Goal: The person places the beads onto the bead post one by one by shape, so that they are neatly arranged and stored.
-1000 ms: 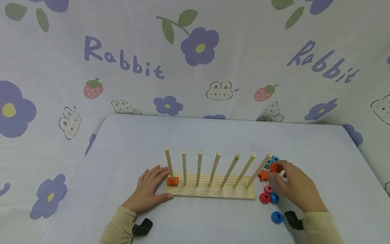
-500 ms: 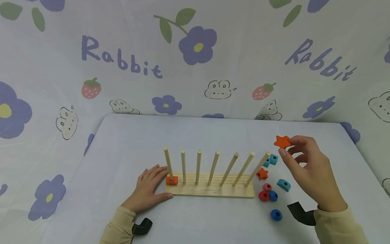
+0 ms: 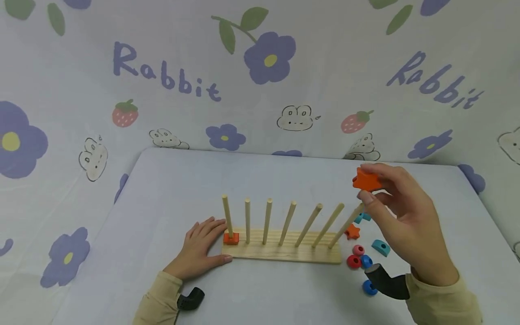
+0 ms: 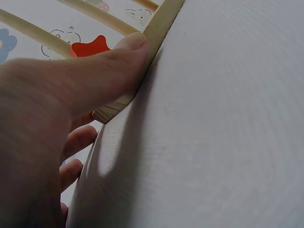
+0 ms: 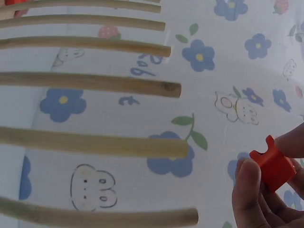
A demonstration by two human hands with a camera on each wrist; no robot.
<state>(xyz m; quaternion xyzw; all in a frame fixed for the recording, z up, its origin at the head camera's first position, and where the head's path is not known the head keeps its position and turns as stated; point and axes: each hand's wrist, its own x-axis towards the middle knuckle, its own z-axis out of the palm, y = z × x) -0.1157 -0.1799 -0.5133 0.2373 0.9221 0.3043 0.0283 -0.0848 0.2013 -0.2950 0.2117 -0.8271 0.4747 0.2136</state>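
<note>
An orange star (image 3: 367,180), likely light, stiff and best taken by its outer points, is pinched between thumb and fingers of the right hand (image 3: 408,221) near the rightmost peg (image 3: 346,225) of a wooden board (image 3: 280,253), whose left end is touched by the straight-fingered left hand (image 3: 199,249).

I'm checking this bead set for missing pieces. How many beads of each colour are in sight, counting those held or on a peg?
Orange beads: 3
Teal beads: 3, two partly hidden
Blue beads: 2
Red bead: 1
Pink bead: 1
Total: 10 in sight
</note>
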